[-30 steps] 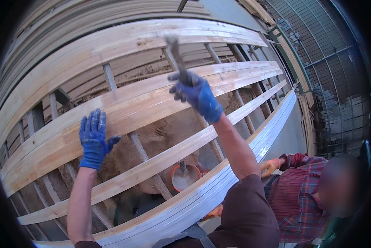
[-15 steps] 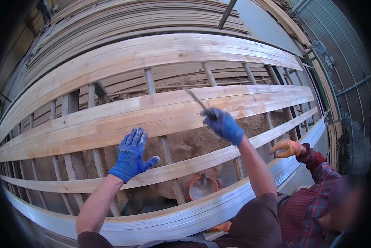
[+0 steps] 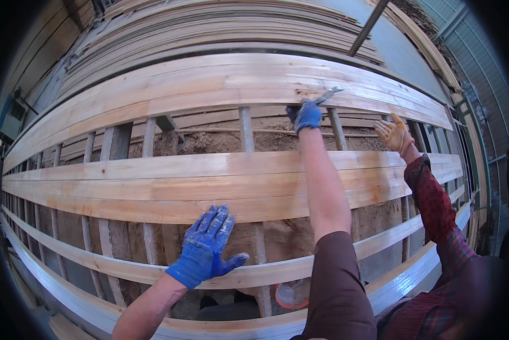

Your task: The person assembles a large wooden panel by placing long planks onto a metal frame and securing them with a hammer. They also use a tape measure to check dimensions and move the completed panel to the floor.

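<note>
My right hand (image 3: 307, 116), in a blue glove, is closed round a putty knife (image 3: 329, 95). Its thin blade points to the right, over the far row of pale wooden boards (image 3: 209, 85). A rough brownish patch (image 3: 307, 92) shows on the wood beside the blade. My left hand (image 3: 204, 246), gloved in blue with whitish smears, is spread out with the thumb apart and holds nothing. Its fingertips are at the near edge of the middle boards (image 3: 169, 190); whether they touch it I cannot tell. The palm is over a single narrow board (image 3: 277, 272).
Metal bars (image 3: 246, 129) of a rack carry the boards, with gaps between rows. A bucket with an orange rim (image 3: 292, 296) stands low at the near side. At right, a co-worker's orange-gloved hand (image 3: 395, 135) reaches in. Long planks (image 3: 220, 37) lie stacked beyond the rack.
My right hand has reached away from me with the putty knife, from the middle boards to the far ones. The co-worker's hand has also reached farther in. The view has shifted.
</note>
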Available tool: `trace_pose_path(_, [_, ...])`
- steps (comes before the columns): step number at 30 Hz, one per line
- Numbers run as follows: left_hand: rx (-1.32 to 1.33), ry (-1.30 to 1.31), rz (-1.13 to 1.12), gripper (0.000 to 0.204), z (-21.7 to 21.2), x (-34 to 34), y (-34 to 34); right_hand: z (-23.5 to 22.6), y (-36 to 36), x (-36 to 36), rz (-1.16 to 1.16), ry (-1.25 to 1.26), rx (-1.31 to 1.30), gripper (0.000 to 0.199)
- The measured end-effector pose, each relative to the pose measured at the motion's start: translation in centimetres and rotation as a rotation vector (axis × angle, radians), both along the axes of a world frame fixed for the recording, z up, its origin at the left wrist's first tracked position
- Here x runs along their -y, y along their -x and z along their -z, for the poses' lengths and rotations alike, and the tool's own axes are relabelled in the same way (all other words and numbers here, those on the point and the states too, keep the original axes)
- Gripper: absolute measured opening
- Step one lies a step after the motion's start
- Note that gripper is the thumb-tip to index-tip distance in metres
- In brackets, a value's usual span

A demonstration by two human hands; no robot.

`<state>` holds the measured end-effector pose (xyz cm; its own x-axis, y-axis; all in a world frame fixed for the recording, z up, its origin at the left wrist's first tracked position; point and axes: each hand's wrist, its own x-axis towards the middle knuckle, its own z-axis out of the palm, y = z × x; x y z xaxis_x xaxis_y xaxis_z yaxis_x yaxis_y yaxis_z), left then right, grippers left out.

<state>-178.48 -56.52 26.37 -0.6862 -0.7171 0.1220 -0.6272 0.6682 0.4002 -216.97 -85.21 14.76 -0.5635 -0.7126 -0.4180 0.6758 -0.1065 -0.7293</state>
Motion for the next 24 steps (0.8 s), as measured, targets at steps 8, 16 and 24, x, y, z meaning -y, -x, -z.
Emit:
trace_pose_path(8, [-0.022,0.028,-0.007,0.081,0.2,-0.1,-0.2,-2.9,-1.2,-2.7,-0.032,0.008,-0.336,0.022])
trace_pose_path(16, [-0.500,-0.516,-0.174,0.070,1.4,2.3,-1.8,-15.7,-7.7,-15.7,0.005,0.251,-0.177,0.017])
trace_pose_path(24, [-1.882,-1.137,-0.368,0.066,-2.4,4.8,-8.2,-19.1,-11.0,-38.3,0.024,0.116,-0.166,0.017])
